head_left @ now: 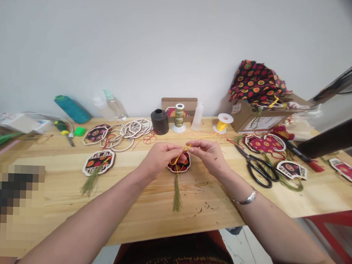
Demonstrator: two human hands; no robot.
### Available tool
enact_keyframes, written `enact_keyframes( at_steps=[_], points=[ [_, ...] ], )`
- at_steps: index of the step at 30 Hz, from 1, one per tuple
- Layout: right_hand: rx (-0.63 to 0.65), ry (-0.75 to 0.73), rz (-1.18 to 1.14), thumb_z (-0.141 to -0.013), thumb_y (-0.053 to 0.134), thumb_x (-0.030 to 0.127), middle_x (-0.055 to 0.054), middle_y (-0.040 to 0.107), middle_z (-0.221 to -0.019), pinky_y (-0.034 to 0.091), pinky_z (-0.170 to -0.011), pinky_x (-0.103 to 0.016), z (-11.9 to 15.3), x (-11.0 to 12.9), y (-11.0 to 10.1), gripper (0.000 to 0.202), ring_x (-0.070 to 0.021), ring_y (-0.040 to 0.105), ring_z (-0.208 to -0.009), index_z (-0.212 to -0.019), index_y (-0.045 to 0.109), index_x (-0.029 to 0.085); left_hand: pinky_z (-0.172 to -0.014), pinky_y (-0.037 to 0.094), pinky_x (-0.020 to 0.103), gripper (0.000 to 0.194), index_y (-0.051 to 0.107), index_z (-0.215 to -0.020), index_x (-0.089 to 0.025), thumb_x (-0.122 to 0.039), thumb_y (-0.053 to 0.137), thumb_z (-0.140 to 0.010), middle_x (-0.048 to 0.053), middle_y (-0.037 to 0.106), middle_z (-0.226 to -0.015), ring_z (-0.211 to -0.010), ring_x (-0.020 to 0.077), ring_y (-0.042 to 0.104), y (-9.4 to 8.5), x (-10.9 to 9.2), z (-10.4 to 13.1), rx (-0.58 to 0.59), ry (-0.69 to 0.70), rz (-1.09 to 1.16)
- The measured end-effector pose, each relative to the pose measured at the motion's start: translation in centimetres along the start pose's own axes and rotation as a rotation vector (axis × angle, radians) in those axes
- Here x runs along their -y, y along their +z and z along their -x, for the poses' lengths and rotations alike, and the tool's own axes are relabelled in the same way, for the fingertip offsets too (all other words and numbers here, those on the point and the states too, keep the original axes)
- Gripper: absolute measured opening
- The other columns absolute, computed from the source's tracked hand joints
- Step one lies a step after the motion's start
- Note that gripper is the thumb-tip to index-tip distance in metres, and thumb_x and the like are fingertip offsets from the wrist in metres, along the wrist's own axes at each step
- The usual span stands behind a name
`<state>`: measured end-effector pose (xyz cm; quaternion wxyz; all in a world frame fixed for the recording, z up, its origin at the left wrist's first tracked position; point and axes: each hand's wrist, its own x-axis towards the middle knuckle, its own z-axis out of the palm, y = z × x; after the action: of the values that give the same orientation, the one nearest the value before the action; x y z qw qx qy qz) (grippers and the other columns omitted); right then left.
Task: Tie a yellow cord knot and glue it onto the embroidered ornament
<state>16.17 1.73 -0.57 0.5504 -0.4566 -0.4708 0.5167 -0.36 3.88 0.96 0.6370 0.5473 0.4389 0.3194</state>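
Both forearms reach in; left hand [160, 156] and right hand [208, 153] pinch yellow cord [179, 159] over the tasselled ornament [179, 165] mid-worktop [61, 193]. Best keep cord taut, loop small, knot tight against ornament.

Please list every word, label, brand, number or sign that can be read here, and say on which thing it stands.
No text can be read.
White label on the cardboard box, front side: printed lines, too small and blurred.
Small sticker on the box's left side: blurred.
White packet at the far left: print blurred.
The thread spools and bottles show no legible writing.
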Motion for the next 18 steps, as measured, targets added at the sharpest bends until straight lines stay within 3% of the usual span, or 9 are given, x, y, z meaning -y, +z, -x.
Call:
enact_keyframes(
  at_steps=[7,18],
  points=[
    [-0.002,-0.020,0.064,-0.065,0.072,0.028,0.001,0.065,-0.065,0.043,-0.062,-0.025,-0.08,-0.18,-0.21,0.012,-0.0099,0.054,-0.060,-0.065,0.067,0.017,-0.065,0.047,0.029,0.023,0.072,-0.086,-0.015,-0.033,0.066,-0.072,0.008,0.073,-0.077,-0.072,0.0190,0.066,0.10,0.04,0.13,0.054,-0.066,0.104],
    [0.009,0.019,0.028,-0.061,0.074,0.033,0.001,0.064,-0.062,0.043,-0.063,-0.026,-0.08,0.13,0.16,0.019,-0.0106,0.055,-0.059,-0.061,0.066,0.016,-0.067,0.048,0.027,0.023,0.072,-0.084,-0.014,-0.031,0.069,-0.070,0.008,0.073,-0.075,-0.072,0.0172,0.066,0.39,-0.26,0.19,0.022,-0.098,0.154]
  ],
)
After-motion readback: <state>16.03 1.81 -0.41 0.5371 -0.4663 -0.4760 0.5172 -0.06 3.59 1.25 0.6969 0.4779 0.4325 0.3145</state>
